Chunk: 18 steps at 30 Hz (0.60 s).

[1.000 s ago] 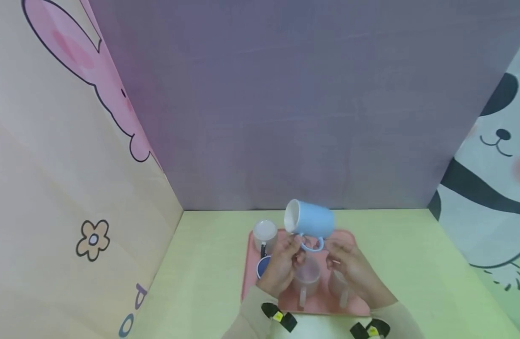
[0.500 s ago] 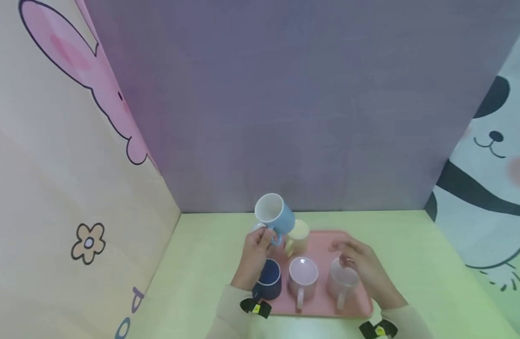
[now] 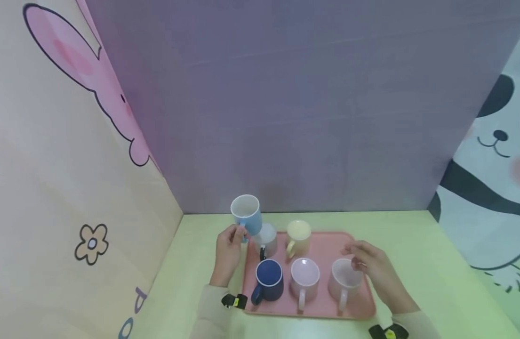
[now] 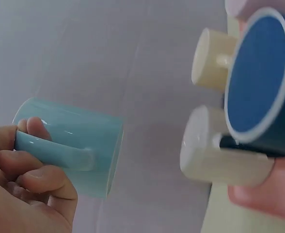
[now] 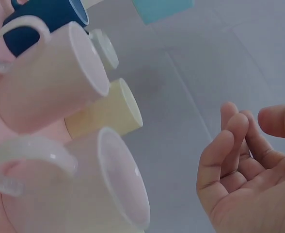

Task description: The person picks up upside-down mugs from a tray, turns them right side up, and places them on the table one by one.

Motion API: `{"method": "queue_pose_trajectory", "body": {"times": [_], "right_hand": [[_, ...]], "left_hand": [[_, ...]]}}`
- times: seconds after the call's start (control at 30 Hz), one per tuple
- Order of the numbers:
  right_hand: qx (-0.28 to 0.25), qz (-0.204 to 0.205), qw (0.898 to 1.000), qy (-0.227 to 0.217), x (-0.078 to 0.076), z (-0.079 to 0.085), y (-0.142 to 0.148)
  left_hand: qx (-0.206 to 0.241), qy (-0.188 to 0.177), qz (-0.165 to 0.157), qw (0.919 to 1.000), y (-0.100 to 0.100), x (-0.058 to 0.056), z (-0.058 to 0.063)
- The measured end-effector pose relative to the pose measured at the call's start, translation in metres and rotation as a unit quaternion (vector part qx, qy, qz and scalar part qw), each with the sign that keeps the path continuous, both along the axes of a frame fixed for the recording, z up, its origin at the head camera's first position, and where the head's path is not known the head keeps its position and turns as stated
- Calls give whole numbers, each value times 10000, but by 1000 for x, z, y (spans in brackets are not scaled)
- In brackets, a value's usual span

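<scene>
My left hand (image 3: 228, 249) grips a light blue mug (image 3: 252, 222) by its handle, held up at the tray's back left corner with its white inside facing me. In the left wrist view the fingers wrap around the blue handle (image 4: 55, 151). My right hand (image 3: 372, 263) hovers with loosely bent fingers and holds nothing, close over a pale pinkish-white mug (image 3: 343, 280) at the front right. On the pink tray (image 3: 327, 245) also stand a dark blue mug (image 3: 270, 281), a pale pink mug (image 3: 304, 278), a cream yellow mug (image 3: 299, 235) and a white mug with a black handle (image 3: 266, 241).
The tray lies on a pale yellow-green table (image 3: 188, 263). A grey-purple wall (image 3: 285, 117) rises at the back. Side panels show a pink rabbit (image 3: 79, 56) on the left and a panda (image 3: 497, 141) on the right.
My left hand has carried the blue mug leftward and turned its opening upward. The right hand has let go of the mug and moved off to the right.
</scene>
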State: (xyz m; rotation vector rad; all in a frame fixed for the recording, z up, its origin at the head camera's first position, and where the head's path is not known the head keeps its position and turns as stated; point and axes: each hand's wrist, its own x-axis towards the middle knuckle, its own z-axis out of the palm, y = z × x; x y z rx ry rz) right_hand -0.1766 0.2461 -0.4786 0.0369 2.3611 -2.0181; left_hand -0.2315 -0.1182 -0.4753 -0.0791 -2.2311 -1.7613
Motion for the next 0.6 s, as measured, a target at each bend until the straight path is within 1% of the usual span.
{"method": "queue_pose_trajectory", "body": {"times": [0.07,0.17,0.3,0.4,0.47,0.6], "right_hand": [[117,-64,9999,17,0,-1,3],[381,-243,9990,11,0,-3,5],[778,-455,9958,-181,1,-7,8],[933,-534,9933,-424,2,-10,10],[989,-536,9922,-539,2,-13,12],[993,-533,9920,-574,3,-18,16]], "left_hand": [[-92,-41,182,9998,-6,-2,-5],[-110,-132,447,9989,-14,-6,-13],[-54,-188,675,9975,-24,-10,-25],[-15,-287,762,9967,-30,-13,-34],[80,-414,775,9961,-33,-14,-39],[241,-648,793,9944,-38,-17,-47]]}}
